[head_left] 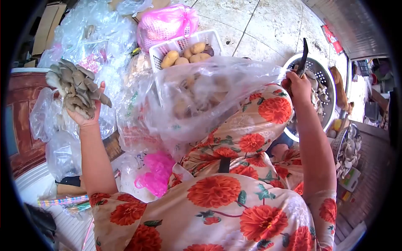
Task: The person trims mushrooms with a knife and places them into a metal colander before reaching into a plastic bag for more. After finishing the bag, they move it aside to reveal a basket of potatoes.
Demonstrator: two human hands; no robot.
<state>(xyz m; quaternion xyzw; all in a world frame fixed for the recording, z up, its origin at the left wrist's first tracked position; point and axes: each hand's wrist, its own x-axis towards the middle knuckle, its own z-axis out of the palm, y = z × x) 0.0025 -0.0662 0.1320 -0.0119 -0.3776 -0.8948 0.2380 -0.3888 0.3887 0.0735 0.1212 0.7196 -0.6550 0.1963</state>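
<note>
Raised at the left, my left hand (pixel 90 117) is closed around a cluster of grey oyster mushrooms (pixel 77 83). My right hand (pixel 300 88) grips a knife (pixel 304 56) whose dark, curved blade points up. A clear plastic bag (pixel 247 69) stretches over my lap, and its gathered edge reaches my right hand, apparently pinched there. Just beyond that hand stands a metal colander (pixel 333 106) with pale mushroom pieces (pixel 322 93) inside. Fingers of the right hand are partly hidden behind the knife handle.
A white basket (pixel 215 39) of potatoes (pixel 170 59) stands ahead, by a pink bag (pixel 167 23). Clear plastic bags (pixel 90 31) pile up at the left. A bright pink bag (pixel 157 173) lies near my lap. More mushrooms (pixel 351 146) sit at the right.
</note>
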